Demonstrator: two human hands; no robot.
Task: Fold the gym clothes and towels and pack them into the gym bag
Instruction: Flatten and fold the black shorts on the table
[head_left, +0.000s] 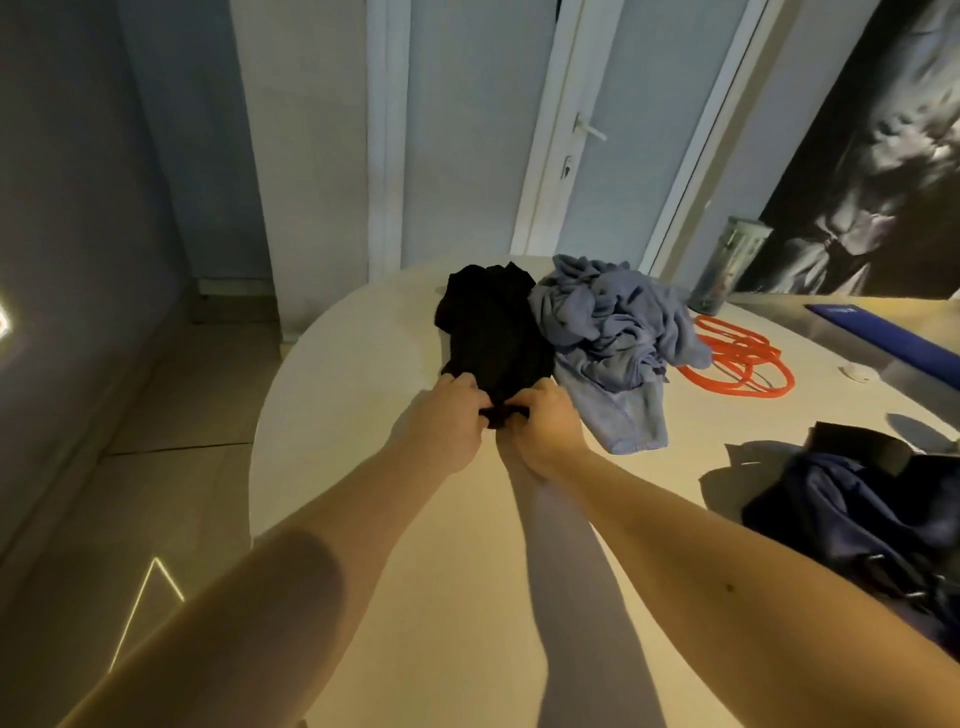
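left hand: pinches the near hem of the black garment, fingers curled into the cloth
right hand: grips the same hem, just beside the left
why: reads as gathering the edge to lift it and shake it flat; too dark to tell shirt from shorts
black garment: crumpled, toward the far edge of the tabletop, left side
blue pile: unfolded, touching the garment's right side
gym bag: dark blue, slumped at the right edge, near enough for packing
orange cord: coiled right of the pile
progress: nothing folded yet, judging by the heaps
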